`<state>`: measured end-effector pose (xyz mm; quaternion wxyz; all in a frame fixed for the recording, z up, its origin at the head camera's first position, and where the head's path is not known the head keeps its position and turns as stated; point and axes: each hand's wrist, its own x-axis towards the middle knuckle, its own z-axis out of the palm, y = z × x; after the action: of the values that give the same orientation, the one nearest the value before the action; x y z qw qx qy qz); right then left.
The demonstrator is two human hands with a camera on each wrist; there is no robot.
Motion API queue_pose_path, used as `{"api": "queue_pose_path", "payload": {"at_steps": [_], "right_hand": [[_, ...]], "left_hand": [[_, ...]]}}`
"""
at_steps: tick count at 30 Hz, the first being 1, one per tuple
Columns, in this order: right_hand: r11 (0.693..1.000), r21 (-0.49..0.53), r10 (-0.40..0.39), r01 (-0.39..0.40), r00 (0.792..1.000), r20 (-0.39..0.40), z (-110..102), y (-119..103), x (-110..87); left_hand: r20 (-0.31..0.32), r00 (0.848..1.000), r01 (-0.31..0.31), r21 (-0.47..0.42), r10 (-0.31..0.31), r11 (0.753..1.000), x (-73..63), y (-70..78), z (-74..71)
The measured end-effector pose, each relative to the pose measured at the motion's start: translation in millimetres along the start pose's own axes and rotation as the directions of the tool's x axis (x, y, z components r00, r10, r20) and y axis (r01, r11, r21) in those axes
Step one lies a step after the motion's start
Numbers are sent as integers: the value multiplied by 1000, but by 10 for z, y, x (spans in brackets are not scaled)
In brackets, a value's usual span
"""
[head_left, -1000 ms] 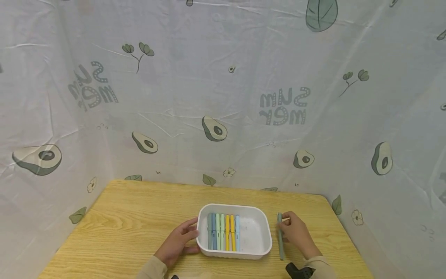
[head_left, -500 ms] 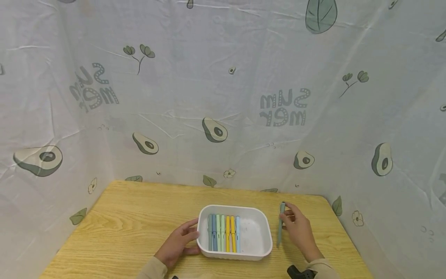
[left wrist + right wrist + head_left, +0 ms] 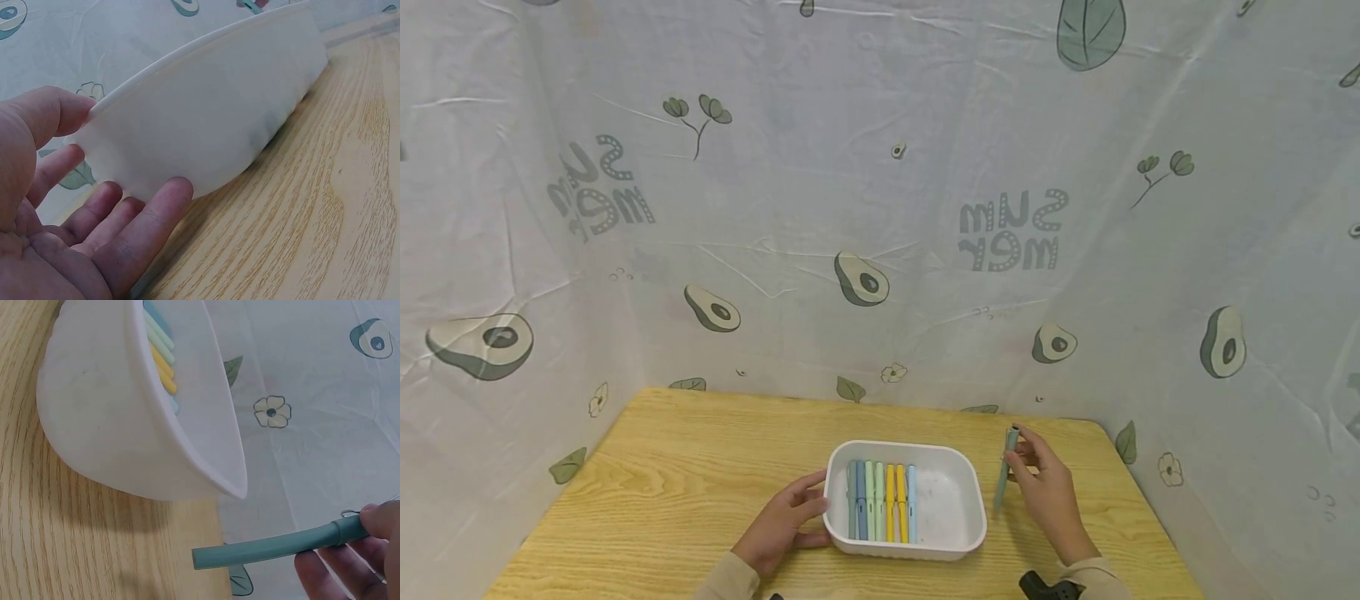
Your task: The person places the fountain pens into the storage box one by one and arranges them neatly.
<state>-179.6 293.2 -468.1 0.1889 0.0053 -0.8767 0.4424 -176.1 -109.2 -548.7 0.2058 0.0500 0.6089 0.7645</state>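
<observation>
A grey-green capped pen (image 3: 1002, 482) is held by my right hand (image 3: 1048, 487), pinched near its capped upper end between thumb and fingers. Tilted, its lower end points down beside the right wall of a white plastic box (image 3: 949, 508). In the right wrist view the pen (image 3: 269, 548) extends from the fingertips below the box's corner. My left hand (image 3: 786, 521) rests against the left end of the box, thumb and fingers spread on the outer wall in the left wrist view. Inside the box, several pens lie side by side: grey-green, blue (image 3: 861, 500), light green (image 3: 875, 500), yellow (image 3: 895, 502) and pale blue (image 3: 912, 502).
The box stands on a wood-grain table (image 3: 715, 450), its right part showing bare floor beside the pens. A pale curtain (image 3: 790, 192) printed with avocados and leaves hangs behind the table and along both sides.
My right hand has lifted the grey-green pen off the table and tipped its capped end up, moving slightly away and to the right. The left hand and box have stayed put.
</observation>
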Motion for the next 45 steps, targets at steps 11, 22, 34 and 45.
{"api": "queue_pose_path", "payload": {"at_steps": [11,22,34,45], "right_hand": [[993,3,-113,114,986,-125,20,-153,-19],[987,153,-57,54,998,15,109,-484,12],[971,123,170,-207,951,257,431,-617,95],[966,47,221,-253,911,349,750,-535,16]], "left_hand": [[-5,1000,6,5,-6,1000,11,-17,5],[-23,1000,10,16,-10,1000,4,-23,12],[-35,999,10,21,-9,1000,20,-25,18],[-21,1000,6,20,-5,1000,17,-32,12]]}}
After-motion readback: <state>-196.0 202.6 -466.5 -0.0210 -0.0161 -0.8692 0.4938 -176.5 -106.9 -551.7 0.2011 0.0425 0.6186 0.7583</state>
